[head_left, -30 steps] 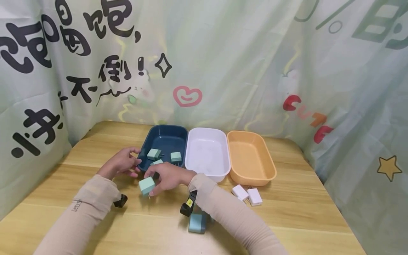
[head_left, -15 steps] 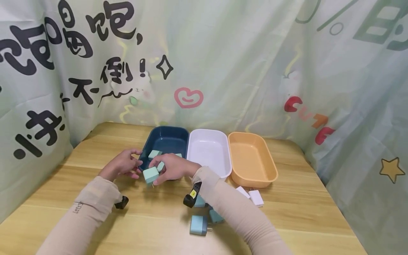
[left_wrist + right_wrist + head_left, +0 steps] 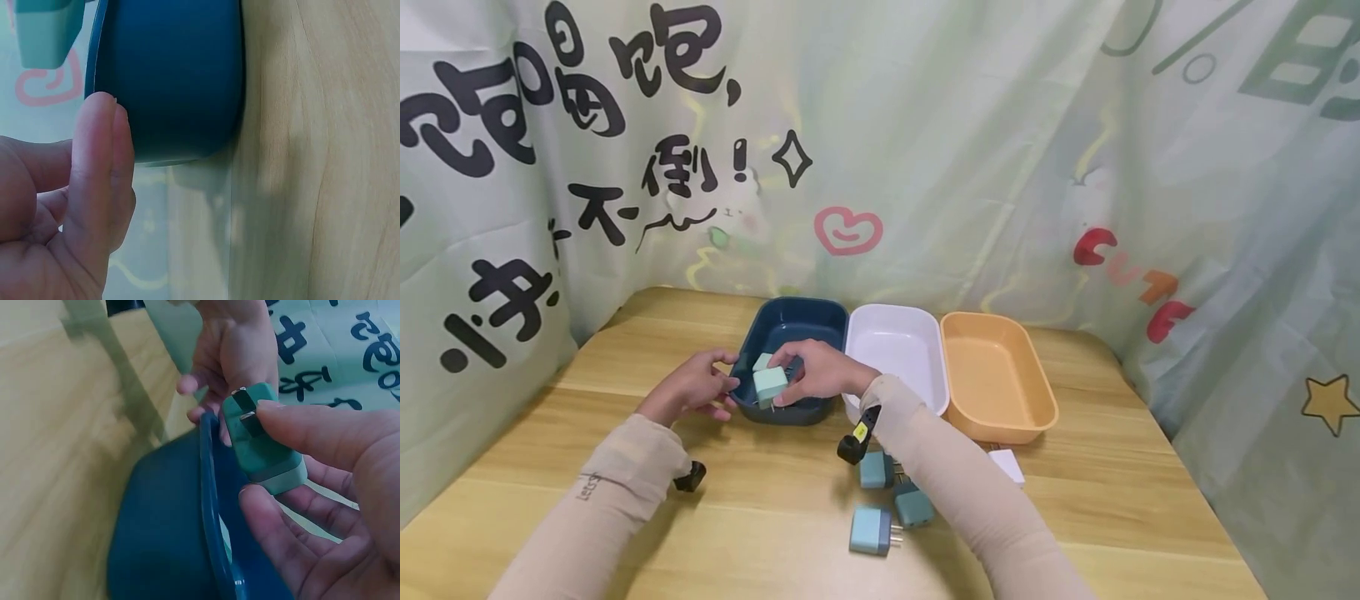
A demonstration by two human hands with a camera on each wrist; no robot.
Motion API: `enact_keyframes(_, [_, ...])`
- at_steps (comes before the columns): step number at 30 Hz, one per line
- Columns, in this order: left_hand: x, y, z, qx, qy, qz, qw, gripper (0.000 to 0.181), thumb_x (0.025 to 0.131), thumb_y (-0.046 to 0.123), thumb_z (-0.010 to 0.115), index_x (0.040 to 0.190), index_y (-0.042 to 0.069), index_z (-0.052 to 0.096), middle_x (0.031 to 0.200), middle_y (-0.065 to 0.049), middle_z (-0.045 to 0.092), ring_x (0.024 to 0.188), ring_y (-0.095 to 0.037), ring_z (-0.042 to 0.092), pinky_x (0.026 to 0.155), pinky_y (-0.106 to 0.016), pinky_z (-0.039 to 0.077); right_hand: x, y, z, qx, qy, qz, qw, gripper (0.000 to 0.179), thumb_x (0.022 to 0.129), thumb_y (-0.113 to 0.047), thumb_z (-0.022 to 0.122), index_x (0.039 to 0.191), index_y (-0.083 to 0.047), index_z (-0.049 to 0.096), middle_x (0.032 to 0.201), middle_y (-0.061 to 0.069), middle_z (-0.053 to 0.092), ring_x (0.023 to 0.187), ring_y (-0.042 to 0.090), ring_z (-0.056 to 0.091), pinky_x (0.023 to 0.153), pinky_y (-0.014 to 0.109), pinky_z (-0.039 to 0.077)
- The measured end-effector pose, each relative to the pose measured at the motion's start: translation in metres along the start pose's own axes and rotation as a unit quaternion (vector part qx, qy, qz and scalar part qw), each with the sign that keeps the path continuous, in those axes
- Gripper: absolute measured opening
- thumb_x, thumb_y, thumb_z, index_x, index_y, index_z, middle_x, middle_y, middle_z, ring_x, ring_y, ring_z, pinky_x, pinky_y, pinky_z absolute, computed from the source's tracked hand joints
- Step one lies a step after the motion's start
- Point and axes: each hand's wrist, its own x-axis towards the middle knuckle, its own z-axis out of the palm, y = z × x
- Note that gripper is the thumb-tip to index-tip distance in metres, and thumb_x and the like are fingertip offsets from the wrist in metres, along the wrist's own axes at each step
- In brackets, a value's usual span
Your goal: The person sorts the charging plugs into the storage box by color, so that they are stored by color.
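The right hand (image 3: 820,375) has carried the mint-green plastic plug adapter (image 3: 770,386) up from the table to the dark blue plastic tray (image 3: 790,321), fingers pinching it over the near rim. The left hand (image 3: 692,392) steadies the tray's side, fingers relaxed. Best cleared past the rim before release.

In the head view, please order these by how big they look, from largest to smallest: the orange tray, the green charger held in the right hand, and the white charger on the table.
1. orange tray, clearly the largest.
2. green charger, pinched in the right hand over the blue tray.
3. white charger; the forearm partly hides it, so its rank below the green one is unsure.
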Motion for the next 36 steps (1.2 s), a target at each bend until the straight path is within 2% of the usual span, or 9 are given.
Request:
enact_keyframes(8, [0.0,-0.001,0.0,-0.003,-0.002,0.006,1.0,0.054,0.099,-0.002,0.047,0.148,-0.004,0.023,0.108,-0.028,0.05,0.077,-0.025,0.063,0.063,-0.039,0.06,0.009,0.012,-0.009,0.015,0.047,0.02,0.9986,0.049,0.076,-0.019,0.084,0.119,-0.01,0.062,0.108,0.002,0.058,0.08,0.01,0.066,0.072,0.023,0.055])
enact_keyframes(15, [-0.001,0.0,0.0,0.004,0.003,-0.001,1.0,0.054,0.099,-0.002,0.048,0.148,-0.003,0.024,0.107,-0.027,0.05,0.077,-0.025,0.062,0.064,-0.039,0.06,0.02,0.022,-0.018,-0.02,0.084,0.045,0.9952,0.047,0.076,-0.027,0.084,0.117,-0.012,0.064,0.113,0.0,0.059,0.086,0.011,0.062,0.076,0.023,0.052])
enact_keyframes(20, [0.0,0.0,0.0,0.001,0.005,-0.001,1.0,0.054,0.099,-0.002,0.048,0.148,-0.002,0.025,0.106,-0.026,0.05,0.077,-0.024,0.063,0.064,-0.039,0.06,0.027,0.028,-0.022,-0.031,0.105,0.063,0.992,0.046,0.076,-0.027,0.085,0.115,-0.012,0.065,0.11,-0.001,0.06,0.086,0.012,0.06,0.074,0.023,0.052])
enact_keyframes(27, [0.001,-0.003,0.0,-0.003,0.009,0.005,0.9999,0.054,0.099,-0.002,0.048,0.148,-0.002,0.025,0.108,-0.026,0.049,0.078,-0.026,0.063,0.064,-0.039,0.06,0.038,0.034,-0.022,-0.016,0.111,0.091,0.9895,0.048,0.077,-0.024,0.084,0.118,-0.01,0.064,0.108,0.003,0.059,0.07,0.012,0.066,0.077,0.023,0.052])
enact_keyframes(36, [0.001,-0.005,0.0,-0.007,0.012,0.005,0.9999,0.054,0.099,-0.002,0.048,0.148,-0.001,0.026,0.11,-0.027,0.049,0.079,-0.027,0.062,0.063,-0.039,0.06,0.047,0.035,-0.023,-0.033,0.12,0.119,0.9851,0.05,0.079,-0.026,0.082,0.121,-0.009,0.063,0.108,0.005,0.06,0.069,0.012,0.065,0.084,0.027,0.052])
